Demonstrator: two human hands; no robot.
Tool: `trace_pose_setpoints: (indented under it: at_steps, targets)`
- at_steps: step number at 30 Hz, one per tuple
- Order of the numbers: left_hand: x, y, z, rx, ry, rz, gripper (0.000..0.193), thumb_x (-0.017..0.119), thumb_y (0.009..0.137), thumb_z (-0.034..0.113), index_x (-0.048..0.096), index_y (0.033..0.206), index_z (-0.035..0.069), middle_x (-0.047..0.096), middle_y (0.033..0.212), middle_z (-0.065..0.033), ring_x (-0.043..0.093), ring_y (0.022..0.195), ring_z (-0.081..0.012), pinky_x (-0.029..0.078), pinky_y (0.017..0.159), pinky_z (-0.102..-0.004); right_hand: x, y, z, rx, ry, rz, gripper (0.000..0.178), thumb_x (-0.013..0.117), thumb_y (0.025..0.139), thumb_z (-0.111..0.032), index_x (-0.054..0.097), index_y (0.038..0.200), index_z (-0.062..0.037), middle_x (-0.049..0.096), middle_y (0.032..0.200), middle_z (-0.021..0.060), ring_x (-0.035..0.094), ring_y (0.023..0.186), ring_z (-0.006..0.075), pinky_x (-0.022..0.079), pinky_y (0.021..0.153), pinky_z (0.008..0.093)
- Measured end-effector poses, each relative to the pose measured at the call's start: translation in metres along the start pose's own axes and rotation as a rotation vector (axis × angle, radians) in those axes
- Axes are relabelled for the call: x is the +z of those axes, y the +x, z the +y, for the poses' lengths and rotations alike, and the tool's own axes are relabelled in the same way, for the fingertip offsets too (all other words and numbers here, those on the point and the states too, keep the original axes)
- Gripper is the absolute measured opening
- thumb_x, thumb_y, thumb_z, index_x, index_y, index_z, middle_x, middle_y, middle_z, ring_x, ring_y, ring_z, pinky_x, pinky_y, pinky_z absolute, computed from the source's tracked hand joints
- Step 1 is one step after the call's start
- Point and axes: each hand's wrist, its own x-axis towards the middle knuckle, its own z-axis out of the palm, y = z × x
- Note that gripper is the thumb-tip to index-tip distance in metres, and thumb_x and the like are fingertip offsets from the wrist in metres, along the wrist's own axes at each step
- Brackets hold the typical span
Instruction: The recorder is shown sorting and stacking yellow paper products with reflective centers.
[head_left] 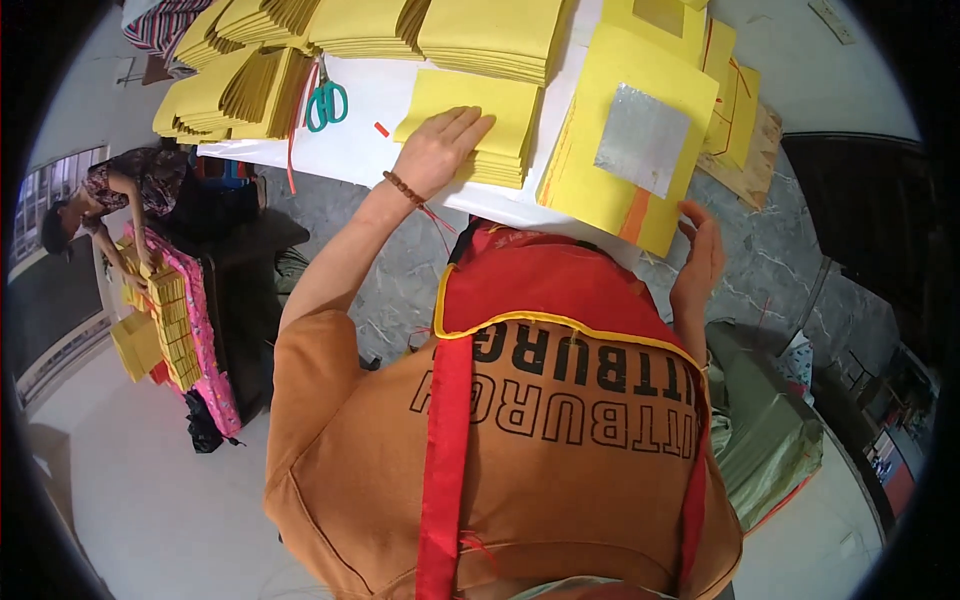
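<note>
My left hand (440, 152), with a beaded bracelet on its wrist, lies with its fingers stretched flat on a folded stack of yellow paper (500, 120) near the table's front edge. My right hand (702, 255) is beside the near right corner of a pile of yellow sheets (655, 75). Its fingers are loosely bent and apart, with nothing visible in them; whether a fingertip touches the paper I cannot tell. The top sheet carries a silver square (645, 138) and an orange streak (634, 215).
Green-handled scissors (326, 104) lie on the white table (372, 95), by a small red piece (382, 130). Several yellow paper stacks (490, 38) fill its back. More tied yellow bundles (738, 110) rest on the right. At far left another person (125, 195) handles yellow bundles (172, 325).
</note>
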Motion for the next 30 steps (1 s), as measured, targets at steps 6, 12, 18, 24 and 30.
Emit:
trace_pose_setpoints:
  at_steps: [6, 12, 18, 24, 30]
  targets:
    - [0.008, -0.012, 0.0, -0.083, -0.211, -0.186, 0.059, 0.061, 0.074, 0.019, 0.046, 0.128, 0.002, 0.042, 0.135, -0.0183, 0.039, 0.122, -0.0329, 0.035, 0.099, -0.0407, 0.002, -0.002, 0.002, 0.018, -0.015, 0.005, 0.041, 0.034, 0.099, -0.03, 0.058, 0.111, 0.0003, 0.059, 0.111, 0.0091, 0.052, 0.105, 0.018, 0.04, 0.091, 0.0328]
    - [0.028, -0.027, 0.017, -0.147, -0.13, -0.159, 0.085, 0.069, 0.066, 0.027, 0.03, 0.138, 0.003, 0.025, 0.145, -0.0184, 0.029, 0.129, -0.0352, 0.027, 0.103, -0.0461, 0.0, -0.002, 0.003, 0.007, -0.025, -0.023, 0.035, 0.036, 0.099, -0.025, 0.059, 0.11, -0.0012, 0.059, 0.111, 0.0091, 0.051, 0.108, 0.0187, 0.038, 0.094, 0.0331]
    - [-0.001, -0.01, 0.002, -0.064, -0.215, -0.239, 0.078, 0.071, 0.071, 0.027, 0.035, 0.137, 0.007, 0.032, 0.143, -0.0172, 0.034, 0.125, -0.036, 0.03, 0.102, -0.0447, 0.0, 0.014, 0.004, -0.437, -0.363, -0.067, 0.024, 0.046, 0.093, -0.014, 0.062, 0.106, -0.0012, 0.059, 0.112, 0.0123, 0.047, 0.116, 0.0261, 0.033, 0.1, 0.0349]
    - [-0.038, 0.025, 0.013, 0.012, -0.254, -0.254, 0.062, 0.067, 0.077, 0.023, 0.043, 0.132, 0.006, 0.042, 0.135, -0.0169, 0.043, 0.117, -0.0336, 0.036, 0.097, -0.0411, 0.001, 0.015, 0.014, -0.306, -0.248, -0.087, 0.025, 0.046, 0.092, -0.014, 0.065, 0.099, -0.0006, 0.06, 0.113, 0.0118, 0.049, 0.112, 0.0254, 0.034, 0.099, 0.035]
    - [-0.037, 0.055, 0.082, 0.212, -0.473, -0.116, 0.046, 0.063, 0.082, 0.024, 0.054, 0.123, 0.006, 0.056, 0.118, -0.0139, 0.052, 0.106, -0.03, 0.041, 0.088, -0.039, 0.005, 0.017, 0.015, -0.277, -0.187, -0.071, 0.026, 0.046, 0.093, -0.015, 0.066, 0.098, 0.001, 0.061, 0.109, 0.0116, 0.053, 0.106, 0.0223, 0.038, 0.093, 0.0318]
